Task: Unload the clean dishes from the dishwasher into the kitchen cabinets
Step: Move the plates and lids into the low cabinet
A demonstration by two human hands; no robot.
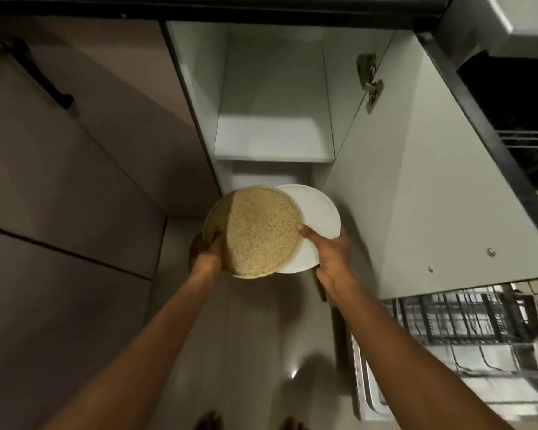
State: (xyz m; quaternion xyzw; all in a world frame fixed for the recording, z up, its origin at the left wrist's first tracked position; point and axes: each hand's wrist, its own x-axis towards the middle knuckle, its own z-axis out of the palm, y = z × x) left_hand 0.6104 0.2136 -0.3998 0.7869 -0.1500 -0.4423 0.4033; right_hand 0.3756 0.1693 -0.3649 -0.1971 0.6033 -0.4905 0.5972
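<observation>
Item: speckled tan plate (261,231), centre of view, overlapping a white plate (317,212) at its 3 o'clock. Left hand (207,254), grip closed on the tan plate's rim at 8 o'clock. Right hand (331,249), grip pinching the white plate's edge, thumb on top. Open cabinet (274,97) at 12 o'clock, shelf (271,141) bare. Dishwasher rack (466,315) at 4 o'clock.
</observation>
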